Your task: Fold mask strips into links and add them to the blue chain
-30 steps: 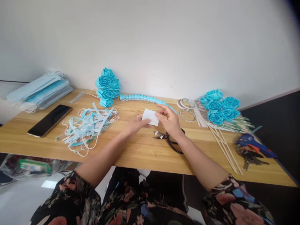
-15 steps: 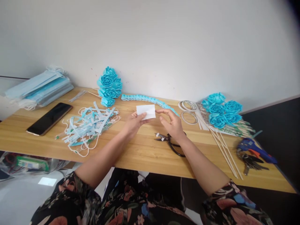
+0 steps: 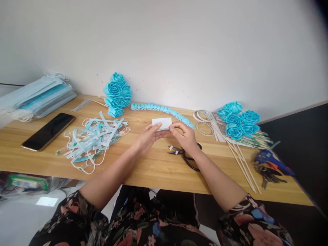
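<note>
A small white rectangular piece of mask fabric (image 3: 164,123) is held up over the middle of the table. My left hand (image 3: 148,136) grips its left side, thumb on top and fingers beneath. My right hand (image 3: 185,136) pinches its lower right corner between thumb and index finger. Under my right wrist lies a pair of black-handled scissors (image 3: 188,160), blades to the left, with small white bits on them. Behind my hands a curved row of folded light-blue pieces (image 3: 159,108) runs along the wall side.
Left on the wooden table (image 3: 151,174) are stacked face masks (image 3: 38,97), a phone (image 3: 48,131) and cut strips with ear loops (image 3: 94,140). Blue fabric roses (image 3: 118,94) stand behind. To the right are tape rolls (image 3: 204,128), more roses (image 3: 234,131), sticks (image 3: 242,164), a glue gun (image 3: 273,160) and keys (image 3: 269,176).
My right hand, its fingers apart from the piece before, has closed on the lower right corner. The piece now appears shorter in height. The view has shifted slightly.
</note>
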Tool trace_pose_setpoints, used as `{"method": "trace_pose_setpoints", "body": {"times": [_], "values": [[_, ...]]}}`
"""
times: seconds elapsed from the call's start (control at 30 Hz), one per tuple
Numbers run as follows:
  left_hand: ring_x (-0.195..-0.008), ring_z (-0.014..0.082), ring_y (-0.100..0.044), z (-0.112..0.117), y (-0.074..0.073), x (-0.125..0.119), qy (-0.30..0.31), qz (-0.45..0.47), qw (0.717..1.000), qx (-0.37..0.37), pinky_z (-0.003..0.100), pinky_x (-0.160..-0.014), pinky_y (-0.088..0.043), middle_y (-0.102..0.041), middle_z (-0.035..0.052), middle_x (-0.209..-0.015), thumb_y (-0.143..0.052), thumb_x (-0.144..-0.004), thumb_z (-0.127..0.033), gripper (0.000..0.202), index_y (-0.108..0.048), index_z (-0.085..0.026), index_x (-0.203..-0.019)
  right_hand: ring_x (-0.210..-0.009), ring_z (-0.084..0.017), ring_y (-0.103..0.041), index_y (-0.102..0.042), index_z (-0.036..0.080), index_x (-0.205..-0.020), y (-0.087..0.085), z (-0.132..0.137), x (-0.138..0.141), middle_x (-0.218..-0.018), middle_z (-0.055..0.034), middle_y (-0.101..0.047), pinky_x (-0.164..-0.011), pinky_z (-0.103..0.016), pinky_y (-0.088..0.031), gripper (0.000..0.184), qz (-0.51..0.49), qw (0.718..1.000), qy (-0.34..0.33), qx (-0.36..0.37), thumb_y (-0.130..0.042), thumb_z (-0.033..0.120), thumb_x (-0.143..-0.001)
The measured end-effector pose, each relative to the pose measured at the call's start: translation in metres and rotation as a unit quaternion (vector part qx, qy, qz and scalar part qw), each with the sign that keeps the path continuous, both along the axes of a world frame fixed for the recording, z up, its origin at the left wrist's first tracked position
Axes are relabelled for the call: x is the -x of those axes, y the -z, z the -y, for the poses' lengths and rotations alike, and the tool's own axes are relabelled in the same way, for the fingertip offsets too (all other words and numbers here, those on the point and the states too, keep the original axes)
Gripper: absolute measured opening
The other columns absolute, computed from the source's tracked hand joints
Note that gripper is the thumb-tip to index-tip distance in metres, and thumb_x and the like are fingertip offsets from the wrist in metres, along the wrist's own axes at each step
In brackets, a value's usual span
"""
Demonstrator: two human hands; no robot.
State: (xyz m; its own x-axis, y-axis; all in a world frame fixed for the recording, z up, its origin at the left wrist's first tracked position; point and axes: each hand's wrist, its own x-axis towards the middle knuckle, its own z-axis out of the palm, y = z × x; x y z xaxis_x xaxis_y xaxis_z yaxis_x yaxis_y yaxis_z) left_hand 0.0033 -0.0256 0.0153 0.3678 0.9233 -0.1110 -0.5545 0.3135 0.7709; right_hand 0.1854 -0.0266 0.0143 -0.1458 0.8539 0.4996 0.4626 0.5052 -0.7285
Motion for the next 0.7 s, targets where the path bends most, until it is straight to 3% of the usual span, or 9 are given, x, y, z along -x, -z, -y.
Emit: {"method": "trace_pose_setpoints", "body": {"times": [0.3, 0.5, 0.6, 0.7], "values": [[-0.099, 0.0262, -0.072, 0.001, 0.003, -0.002, -0.009, -0.042, 0.998, -0.052, 0.042, -0.099, -0.048, -0.075, 0.0133, -0.111, -0.085, -0.069, -0.031, 0.045, -0.069, -0.013, -0.106, -0.087, -0.019, -0.068, -0.067, 0.022, -0.084, 0.001, 0.000, 0.002, -0.089, -0.0031, -0.074, -0.087, -0.036, -0.053, 0.013, -0.023, 0.999, 0.012, 0.045, -0.063, 0.034, -0.086], [-0.093, 0.0240, -0.073, -0.001, 0.010, -0.001, -0.019, -0.061, 0.997, -0.050, 0.040, -0.095, -0.049, -0.075, 0.0126, -0.108, -0.082, -0.072, -0.033, 0.045, -0.067, -0.013, -0.109, -0.099, -0.021, -0.069, -0.063, 0.023, -0.116, 0.002, -0.004, 0.000, -0.106, -0.0060, -0.074, -0.089, -0.036, -0.055, 0.037, -0.119, 0.984, -0.019, 0.129, -0.065, 0.043, -0.085], [-0.095, 0.0256, -0.072, -0.001, 0.010, -0.001, -0.006, -0.070, 0.996, -0.056, 0.040, -0.094, -0.050, -0.074, 0.0133, -0.109, -0.082, -0.072, -0.035, 0.048, -0.066, -0.012, -0.111, -0.097, -0.022, -0.069, -0.069, 0.023, -0.105, 0.002, -0.004, -0.001, -0.103, -0.0049, -0.074, -0.086, -0.036, -0.055, 0.032, -0.124, 0.976, -0.047, 0.173, -0.064, 0.047, -0.085], [-0.093, 0.0241, -0.072, 0.001, 0.008, -0.002, 0.004, -0.079, 0.995, -0.060, 0.038, -0.090, -0.051, -0.074, 0.0113, -0.109, -0.083, -0.072, -0.036, 0.057, -0.063, -0.015, -0.120, -0.080, -0.019, -0.067, -0.069, 0.021, -0.087, 0.003, -0.004, 0.000, -0.084, -0.0020, -0.072, -0.075, -0.032, -0.054, 0.024, -0.100, 0.977, -0.038, 0.183, -0.066, 0.045, -0.082]]}}
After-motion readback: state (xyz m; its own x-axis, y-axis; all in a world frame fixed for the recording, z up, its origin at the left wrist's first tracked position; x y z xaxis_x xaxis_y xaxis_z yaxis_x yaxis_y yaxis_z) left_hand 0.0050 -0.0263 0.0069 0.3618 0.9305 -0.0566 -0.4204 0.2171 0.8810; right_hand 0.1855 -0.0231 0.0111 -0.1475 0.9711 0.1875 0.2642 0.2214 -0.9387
